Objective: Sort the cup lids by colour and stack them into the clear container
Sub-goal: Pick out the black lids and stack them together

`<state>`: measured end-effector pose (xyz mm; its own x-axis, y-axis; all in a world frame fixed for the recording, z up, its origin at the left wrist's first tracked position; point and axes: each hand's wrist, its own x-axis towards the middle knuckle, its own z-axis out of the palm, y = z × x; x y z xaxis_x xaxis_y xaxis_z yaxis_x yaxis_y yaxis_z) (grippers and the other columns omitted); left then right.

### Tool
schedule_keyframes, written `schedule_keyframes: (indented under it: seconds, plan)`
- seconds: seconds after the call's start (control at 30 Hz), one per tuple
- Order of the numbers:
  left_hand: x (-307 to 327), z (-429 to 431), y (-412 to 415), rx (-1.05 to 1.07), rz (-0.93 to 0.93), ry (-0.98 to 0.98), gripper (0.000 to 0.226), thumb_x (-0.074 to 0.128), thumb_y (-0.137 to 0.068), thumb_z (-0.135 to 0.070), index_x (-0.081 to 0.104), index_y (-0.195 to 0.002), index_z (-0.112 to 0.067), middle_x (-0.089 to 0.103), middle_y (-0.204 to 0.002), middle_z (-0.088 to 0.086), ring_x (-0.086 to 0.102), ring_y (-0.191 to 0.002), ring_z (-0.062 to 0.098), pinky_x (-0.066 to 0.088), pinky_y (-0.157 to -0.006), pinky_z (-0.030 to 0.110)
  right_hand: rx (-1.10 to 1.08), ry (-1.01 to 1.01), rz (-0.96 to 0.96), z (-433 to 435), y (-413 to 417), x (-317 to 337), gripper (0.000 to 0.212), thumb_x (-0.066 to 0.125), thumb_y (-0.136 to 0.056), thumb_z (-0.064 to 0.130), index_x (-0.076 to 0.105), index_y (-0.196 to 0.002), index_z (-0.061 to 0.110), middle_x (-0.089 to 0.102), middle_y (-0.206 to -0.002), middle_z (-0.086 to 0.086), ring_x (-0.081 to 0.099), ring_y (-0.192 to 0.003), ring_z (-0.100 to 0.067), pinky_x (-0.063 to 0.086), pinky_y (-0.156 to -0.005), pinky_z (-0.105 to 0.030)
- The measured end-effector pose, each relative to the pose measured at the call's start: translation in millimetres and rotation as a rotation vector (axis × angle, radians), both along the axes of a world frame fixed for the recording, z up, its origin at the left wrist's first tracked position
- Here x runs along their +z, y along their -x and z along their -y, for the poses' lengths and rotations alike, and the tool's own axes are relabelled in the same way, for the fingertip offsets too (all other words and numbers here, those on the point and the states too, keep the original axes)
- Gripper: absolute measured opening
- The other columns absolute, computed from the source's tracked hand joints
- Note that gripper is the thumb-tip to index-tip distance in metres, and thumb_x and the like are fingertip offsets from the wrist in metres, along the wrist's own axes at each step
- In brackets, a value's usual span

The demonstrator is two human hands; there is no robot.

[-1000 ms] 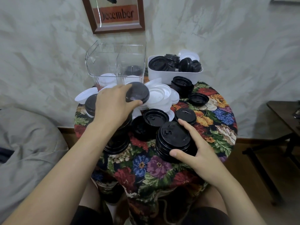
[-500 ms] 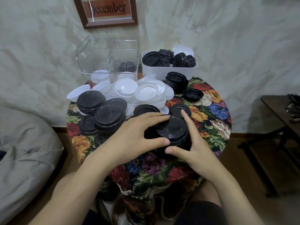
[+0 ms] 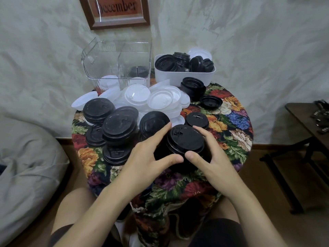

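Over comes the left hand (image 3: 147,157)! A second ago it was up at the far left with a single black lid, and now it's down at the near middle of the surface (image 3: 231,125), joining the right hand (image 3: 211,161) on the stack of black lids (image 3: 186,139). Both grips are on that stack. The left grip curls round its left side, index finger reaching along the far edge, thumb across the near side. The right grip wraps the right side, fingers on the far right rim. The two thumb tips lie just beside each other at the near edge. The top lid faces up, its sip slot toward the far side. Whether the stack's base rests on the floral cloth or hangs just clear of it, I can't tell.

At the far left the clear container (image 3: 117,59) stands upright, with white lids low at its near left and a few black ones at its far right. Just right of it sits the white tub (image 3: 185,76), loaded with black lids. A pile of loose white lids (image 3: 160,100) spreads between the container and the hands. Left of the hands stand two more black stacks (image 3: 119,125), with flat black lids lying near them. Touching the left fingertips is another black lid (image 3: 154,123), and a single black lid (image 3: 196,119) lies just beyond the right fingers. A short black stack (image 3: 193,86) stands just near of the tub.
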<state>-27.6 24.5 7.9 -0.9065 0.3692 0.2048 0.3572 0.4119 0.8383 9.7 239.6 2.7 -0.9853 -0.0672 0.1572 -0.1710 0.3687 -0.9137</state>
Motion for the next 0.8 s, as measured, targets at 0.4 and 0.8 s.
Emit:
schedule_keyframes:
  seconds: [0.4,0.8]
  plan:
    - [-16,-5,-7,0.062,-0.082,0.011,0.100,0.070,-0.072,-0.072,0.032,-0.159,-0.041,0.047,-0.142,-0.040,0.045,-0.137,-0.011,0.041,-0.115,0.027,-0.122,0.144,-0.086,6,-1,5,0.066,0.079,-0.081,0.049,0.050,-0.138,0.037,0.062,-0.131,0.024,0.060,-0.123,-0.001,0.051,-0.100,-0.027]
    - [-18,-4,-6,0.073,-0.133,0.018,0.084,0.066,-0.078,-0.069,0.038,-0.154,-0.046,0.056,-0.144,-0.027,0.049,-0.135,-0.008,0.044,-0.110,0.027,-0.005,-0.087,-0.053,8,3,8,0.084,0.067,-0.077,0.073,0.040,-0.151,0.044,0.037,-0.147,0.034,0.037,-0.139,0.011,0.037,-0.112,-0.025]
